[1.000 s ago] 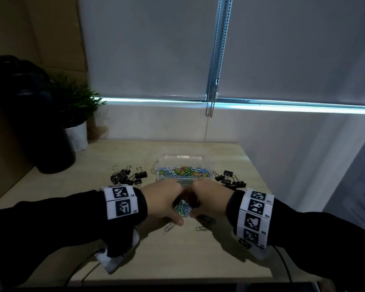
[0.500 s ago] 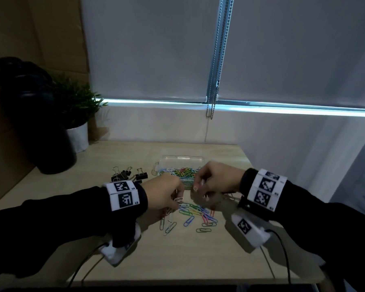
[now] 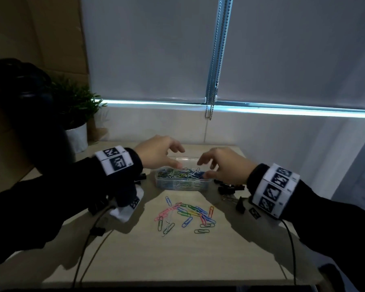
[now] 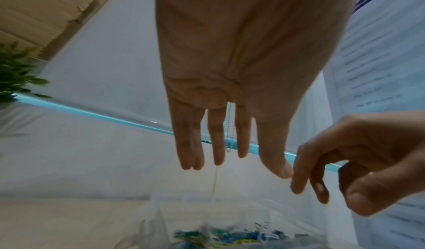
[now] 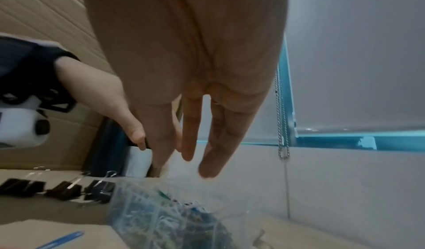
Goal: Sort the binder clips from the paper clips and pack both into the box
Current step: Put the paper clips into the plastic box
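Note:
A clear plastic box (image 3: 162, 183) holding coloured paper clips (image 3: 180, 173) stands mid-table. Both hands hover over it. My left hand (image 3: 167, 153) is spread above the box's left side, fingers straight and empty (image 4: 216, 154). My right hand (image 3: 215, 165) hangs over the right side with fingers loose and holds nothing (image 5: 188, 147). In front of the box lie several loose coloured paper clips (image 3: 187, 213). Black binder clips (image 3: 228, 187) sit right of the box, and more binder clips (image 5: 66, 189) lie to its left, partly hidden by my left sleeve.
A potted plant (image 3: 76, 114) and a large dark vessel (image 3: 27, 114) stand at the back left. A bead chain (image 3: 214, 66) hangs from the blind behind the box. The table's right edge (image 3: 261, 186) runs close to the right binder clips. Cables (image 3: 89, 251) trail near the front.
Both hands rose from the loose pile in front and moved back over the box. Their fingers, earlier pinched on paper clips, are now spread and empty.

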